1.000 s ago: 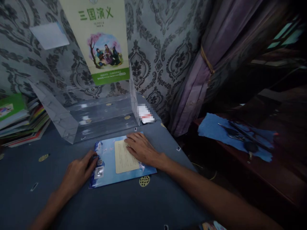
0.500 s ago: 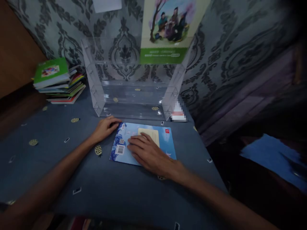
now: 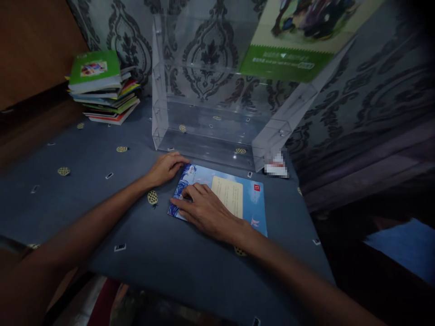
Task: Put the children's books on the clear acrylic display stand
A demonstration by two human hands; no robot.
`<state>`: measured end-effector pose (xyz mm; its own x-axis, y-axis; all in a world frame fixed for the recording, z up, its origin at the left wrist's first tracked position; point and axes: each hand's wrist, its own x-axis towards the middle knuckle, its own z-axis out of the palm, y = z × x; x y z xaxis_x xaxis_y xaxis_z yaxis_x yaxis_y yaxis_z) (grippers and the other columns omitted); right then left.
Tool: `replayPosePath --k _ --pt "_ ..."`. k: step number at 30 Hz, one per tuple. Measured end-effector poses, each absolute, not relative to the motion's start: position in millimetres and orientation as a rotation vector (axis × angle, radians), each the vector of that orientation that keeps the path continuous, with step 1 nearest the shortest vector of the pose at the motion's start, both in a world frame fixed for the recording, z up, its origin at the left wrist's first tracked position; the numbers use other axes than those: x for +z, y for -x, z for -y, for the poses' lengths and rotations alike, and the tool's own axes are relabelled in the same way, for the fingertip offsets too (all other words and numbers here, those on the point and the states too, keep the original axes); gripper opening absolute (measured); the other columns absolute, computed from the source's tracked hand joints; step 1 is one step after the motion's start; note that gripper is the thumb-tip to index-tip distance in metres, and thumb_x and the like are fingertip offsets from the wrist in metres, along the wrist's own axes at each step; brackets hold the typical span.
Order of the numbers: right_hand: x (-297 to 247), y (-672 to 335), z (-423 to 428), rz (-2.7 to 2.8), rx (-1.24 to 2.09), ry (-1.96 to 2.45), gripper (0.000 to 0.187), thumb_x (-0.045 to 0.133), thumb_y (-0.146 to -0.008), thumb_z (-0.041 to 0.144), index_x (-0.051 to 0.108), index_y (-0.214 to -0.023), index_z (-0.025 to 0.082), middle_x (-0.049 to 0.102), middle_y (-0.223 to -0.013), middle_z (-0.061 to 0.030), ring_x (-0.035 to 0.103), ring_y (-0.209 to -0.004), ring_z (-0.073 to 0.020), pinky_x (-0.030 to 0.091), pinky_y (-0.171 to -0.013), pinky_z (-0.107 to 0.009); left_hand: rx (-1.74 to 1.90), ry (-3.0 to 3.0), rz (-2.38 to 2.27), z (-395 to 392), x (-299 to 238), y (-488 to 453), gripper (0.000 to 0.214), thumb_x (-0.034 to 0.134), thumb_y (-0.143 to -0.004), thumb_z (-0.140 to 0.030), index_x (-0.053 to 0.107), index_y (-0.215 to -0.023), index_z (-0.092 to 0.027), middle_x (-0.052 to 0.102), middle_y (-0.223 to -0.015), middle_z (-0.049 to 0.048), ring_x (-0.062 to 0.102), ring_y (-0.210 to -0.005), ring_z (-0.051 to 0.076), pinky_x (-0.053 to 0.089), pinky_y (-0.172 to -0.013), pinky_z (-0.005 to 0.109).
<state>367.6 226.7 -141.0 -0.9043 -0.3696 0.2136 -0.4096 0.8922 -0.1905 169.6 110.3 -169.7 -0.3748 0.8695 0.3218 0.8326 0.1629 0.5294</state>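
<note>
A thin blue book (image 3: 253,206) lies flat on the cloth-covered table, with a cream text panel and a red mark on its cover. My right hand (image 3: 207,210) rests palm down on its left half, fingers spread, covering part of the cover. One of its fingertips reaches the book's left edge. At the far left corner of the book, my left hand (image 3: 166,170) lies on the cloth with fingers stretched out, their tips touching the corner. Neither hand is wrapped around anything.
Behind the book stands a clear tiered acrylic rack (image 3: 159,90), with a green-bordered picture book (image 3: 285,59) on its upper right. Stacked books (image 3: 102,86) sit at the back left. A blurred white item (image 3: 277,166) is beside the rack's right foot. The table (image 3: 190,271) ends at the right.
The view has shifted, so the table and rack appear farther right. My right hand has slid leftward across the cover to the left edge, uncovering more of the text panel.
</note>
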Motion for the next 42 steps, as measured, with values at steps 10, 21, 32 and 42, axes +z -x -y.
replayPosePath --k 10,21,32,42 --pt "-141.4 -340.6 -251.4 2.956 0.344 -0.398 0.036 0.051 -0.104 0.033 0.064 -0.136 0.023 0.057 -0.109 -0.0116 0.049 -0.098 -0.0253 0.042 -0.084 -0.039 1.079 -1.777 -2.318 -109.7 -175.4 -168.2 0.034 0.045 -0.094 -0.013 0.073 -0.111 -0.019 0.069 -0.092 0.0043 0.065 -0.089 0.017 0.052 -0.084 0.031" --pt "-151.9 -324.0 -276.3 2.939 0.296 -0.022 0.040 0.048 -0.105 0.033 0.060 -0.142 0.028 0.057 -0.114 -0.0129 0.050 -0.101 -0.0269 0.043 -0.087 -0.041 0.908 -1.968 -2.543 -95.5 -152.8 -191.4 0.028 0.040 -0.103 -0.028 0.065 -0.110 -0.016 0.067 -0.097 0.0087 0.061 -0.091 0.020 0.050 -0.081 0.033" --pt "-152.8 -360.3 -296.0 2.866 0.265 0.253 0.035 0.049 -0.104 0.026 0.065 -0.135 0.021 0.057 -0.108 -0.0129 0.052 -0.100 -0.0255 0.047 -0.090 -0.041 0.455 -2.546 -1.850 -97.7 -137.7 -266.3 0.051 0.059 -0.094 -0.056 0.059 -0.129 -0.019 0.065 -0.123 0.0139 0.059 -0.112 0.029 0.048 -0.096 0.044" --pt "-153.0 -412.4 -296.9 2.842 0.216 0.463 0.037 0.047 -0.101 0.022 0.064 -0.132 0.012 0.062 -0.108 -0.0147 0.056 -0.102 -0.0260 0.049 -0.092 -0.040 0.362 -2.294 -1.837 -90.6 -134.6 -237.5 0.052 0.070 -0.091 -0.043 0.057 -0.138 -0.029 0.056 -0.147 0.0102 0.052 -0.135 0.030 0.041 -0.113 0.048"
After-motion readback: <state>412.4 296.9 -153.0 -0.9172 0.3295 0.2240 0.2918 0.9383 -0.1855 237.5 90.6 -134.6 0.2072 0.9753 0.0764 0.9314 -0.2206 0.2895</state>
